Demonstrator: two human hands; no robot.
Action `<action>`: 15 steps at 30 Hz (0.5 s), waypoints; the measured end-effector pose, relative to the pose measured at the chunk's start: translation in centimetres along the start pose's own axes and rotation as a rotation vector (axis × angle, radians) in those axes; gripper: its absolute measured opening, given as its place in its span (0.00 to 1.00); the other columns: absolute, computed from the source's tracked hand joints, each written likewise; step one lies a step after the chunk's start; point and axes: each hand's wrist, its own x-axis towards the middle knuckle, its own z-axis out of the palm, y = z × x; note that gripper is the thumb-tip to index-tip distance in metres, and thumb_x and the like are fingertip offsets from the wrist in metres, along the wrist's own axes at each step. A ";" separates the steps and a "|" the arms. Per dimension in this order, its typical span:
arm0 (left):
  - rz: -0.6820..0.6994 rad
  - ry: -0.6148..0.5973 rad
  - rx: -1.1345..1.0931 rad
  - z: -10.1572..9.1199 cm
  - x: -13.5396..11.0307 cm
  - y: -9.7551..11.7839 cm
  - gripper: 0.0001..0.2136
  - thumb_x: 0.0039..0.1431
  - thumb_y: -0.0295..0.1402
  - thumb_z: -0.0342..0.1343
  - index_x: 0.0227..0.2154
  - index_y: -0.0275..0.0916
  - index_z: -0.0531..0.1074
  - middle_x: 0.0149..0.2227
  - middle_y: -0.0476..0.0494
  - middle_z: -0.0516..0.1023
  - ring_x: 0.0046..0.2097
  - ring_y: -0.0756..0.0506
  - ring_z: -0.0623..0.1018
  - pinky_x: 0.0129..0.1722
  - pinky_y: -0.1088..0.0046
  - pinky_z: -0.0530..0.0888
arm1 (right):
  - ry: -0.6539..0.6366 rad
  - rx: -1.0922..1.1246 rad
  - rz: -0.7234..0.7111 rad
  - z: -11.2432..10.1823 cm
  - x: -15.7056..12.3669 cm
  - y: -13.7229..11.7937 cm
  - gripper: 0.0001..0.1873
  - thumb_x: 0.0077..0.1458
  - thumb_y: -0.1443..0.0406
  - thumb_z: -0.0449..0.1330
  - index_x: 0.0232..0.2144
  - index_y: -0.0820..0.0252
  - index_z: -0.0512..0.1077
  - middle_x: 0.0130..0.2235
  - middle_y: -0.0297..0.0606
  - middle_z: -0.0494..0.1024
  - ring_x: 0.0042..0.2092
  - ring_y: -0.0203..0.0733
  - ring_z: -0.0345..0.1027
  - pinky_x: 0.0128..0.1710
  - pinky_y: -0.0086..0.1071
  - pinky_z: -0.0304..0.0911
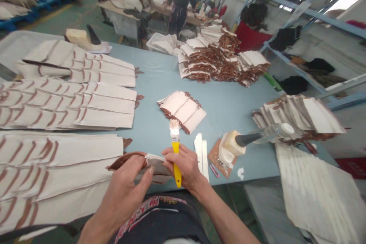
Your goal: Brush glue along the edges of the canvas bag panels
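Observation:
Close to my body at the table's front edge, my left hand grips a white-and-brown flat piece, thumb on top. My right hand has a paintbrush with a yellow handle tucked in its fingers, the white-coated bristles pointing away from me. Those fingertips also pinch the right end of the flat piece. Just beyond the brush lies a small fanned stack of similar pieces. Right of my right hand are white strips, small pink-handled snips and a cut-open plastic container smeared with white paste.
Overlapping rows of white pieces cover the table's left side. Piled stacks stand at the back, and another stack lies right. A pale sheet bundle hangs at the right edge. A person stands beyond.

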 end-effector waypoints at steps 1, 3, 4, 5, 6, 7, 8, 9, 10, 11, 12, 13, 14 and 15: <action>0.035 -0.025 0.008 -0.3 0.3 -0.1 0.10 0.76 0.32 0.52 0.36 0.44 0.73 0.38 0.45 0.84 0.43 0.42 0.84 0.43 0.69 0.80 | -0.017 -0.014 -0.018 -0.2 0.1 0.0 0.10 0.80 0.61 0.55 0.44 0.54 0.73 0.40 0.42 0.88 0.37 0.42 0.80 0.41 0.36 0.75; 0.132 -0.042 0.057 -0.8 0.6 -0.3 0.08 0.75 0.31 0.52 0.40 0.43 0.75 0.45 0.41 0.86 0.52 0.39 0.83 0.52 0.65 0.79 | -0.060 -0.047 -0.050 -0.6 0.0 0.1 0.10 0.80 0.62 0.54 0.43 0.55 0.73 0.41 0.42 0.88 0.35 0.40 0.77 0.39 0.36 0.72; 0.166 -0.037 0.083 -1.0 0.6 -0.5 0.07 0.75 0.30 0.53 0.43 0.42 0.76 0.48 0.40 0.86 0.54 0.38 0.82 0.55 0.63 0.78 | -0.086 -0.062 -0.065 -0.8 0.0 0.1 0.10 0.80 0.63 0.55 0.43 0.56 0.73 0.41 0.41 0.88 0.34 0.40 0.76 0.39 0.35 0.71; 0.181 -0.036 0.096 -1.1 0.5 -0.6 0.07 0.75 0.30 0.53 0.44 0.42 0.77 0.48 0.40 0.86 0.54 0.37 0.81 0.56 0.62 0.77 | -0.114 -0.072 -0.074 -1.0 -0.2 0.1 0.10 0.79 0.63 0.55 0.43 0.56 0.74 0.41 0.41 0.88 0.34 0.40 0.75 0.38 0.35 0.70; 0.179 -0.045 0.089 -1.0 0.3 -0.8 0.07 0.74 0.30 0.54 0.45 0.42 0.77 0.48 0.41 0.86 0.54 0.37 0.81 0.56 0.62 0.76 | -0.141 -0.079 -0.077 -1.2 -0.3 0.0 0.09 0.79 0.64 0.56 0.43 0.57 0.74 0.41 0.40 0.87 0.34 0.39 0.74 0.38 0.35 0.69; 0.163 -0.064 0.062 -1.0 0.0 -0.9 0.07 0.74 0.30 0.54 0.44 0.43 0.78 0.46 0.42 0.86 0.52 0.38 0.82 0.54 0.64 0.76 | -0.162 -0.084 -0.076 -1.4 -0.5 0.0 0.09 0.79 0.64 0.57 0.42 0.57 0.74 0.42 0.40 0.87 0.34 0.39 0.74 0.38 0.35 0.69; 0.128 -0.092 0.020 -0.8 -0.3 -1.0 0.07 0.74 0.31 0.54 0.42 0.43 0.78 0.43 0.44 0.86 0.48 0.40 0.83 0.51 0.66 0.77 | -0.174 -0.085 -0.073 -1.6 -0.7 -0.1 0.09 0.78 0.64 0.58 0.42 0.57 0.75 0.42 0.41 0.87 0.35 0.40 0.74 0.39 0.35 0.68; 0.079 -0.133 -0.027 -0.7 -0.6 -1.0 0.08 0.74 0.32 0.53 0.39 0.44 0.77 0.40 0.46 0.85 0.45 0.42 0.83 0.46 0.69 0.77 | -0.179 -0.085 -0.067 -1.7 -0.9 -0.1 0.09 0.78 0.64 0.58 0.42 0.57 0.75 0.42 0.41 0.87 0.35 0.40 0.74 0.39 0.35 0.68; 0.018 -0.177 -0.072 -0.5 -0.9 -1.0 0.10 0.75 0.34 0.53 0.36 0.44 0.77 0.37 0.48 0.84 0.41 0.43 0.83 0.42 0.71 0.77 | -0.179 -0.085 -0.062 -1.9 -1.0 -0.2 0.10 0.78 0.64 0.57 0.42 0.58 0.75 0.42 0.41 0.87 0.36 0.40 0.74 0.39 0.35 0.68; -0.052 -0.221 -0.109 -0.4 -1.1 -0.9 0.12 0.75 0.36 0.53 0.34 0.45 0.76 0.35 0.49 0.83 0.39 0.44 0.83 0.40 0.73 0.77 | -0.175 -0.085 -0.058 -2.1 -1.2 -0.3 0.10 0.78 0.64 0.57 0.42 0.58 0.76 0.42 0.42 0.87 0.36 0.40 0.73 0.39 0.35 0.68; -0.123 -0.263 -0.139 -0.2 -1.2 -0.7 0.13 0.75 0.39 0.53 0.33 0.45 0.76 0.34 0.49 0.83 0.39 0.44 0.83 0.39 0.74 0.77 | -0.168 -0.083 -0.053 -2.2 -1.3 -0.3 0.11 0.79 0.63 0.56 0.42 0.58 0.76 0.42 0.42 0.86 0.36 0.41 0.73 0.39 0.35 0.68; -0.188 -0.304 -0.168 -0.1 -1.1 -0.4 0.14 0.75 0.40 0.52 0.33 0.45 0.77 0.34 0.48 0.83 0.39 0.43 0.83 0.39 0.74 0.78 | -0.161 -0.074 -0.046 -2.3 -1.3 -0.4 0.11 0.79 0.63 0.56 0.42 0.58 0.76 0.42 0.43 0.86 0.36 0.41 0.73 0.39 0.35 0.68; -0.240 -0.340 -0.198 0.0 -1.0 0.0 0.15 0.75 0.41 0.51 0.33 0.44 0.77 0.34 0.48 0.83 0.39 0.43 0.84 0.39 0.74 0.78 | -0.153 -0.058 -0.038 -2.4 -1.4 -0.5 0.12 0.79 0.62 0.56 0.43 0.58 0.76 0.42 0.43 0.86 0.36 0.41 0.73 0.39 0.35 0.69; -0.277 -0.371 -0.230 0.2 -0.7 0.5 0.15 0.74 0.41 0.51 0.34 0.44 0.77 0.34 0.47 0.83 0.39 0.42 0.84 0.39 0.74 0.78 | -0.141 -0.037 -0.030 -2.5 -1.5 -0.5 0.12 0.79 0.61 0.55 0.44 0.57 0.76 0.42 0.43 0.86 0.36 0.41 0.73 0.40 0.35 0.69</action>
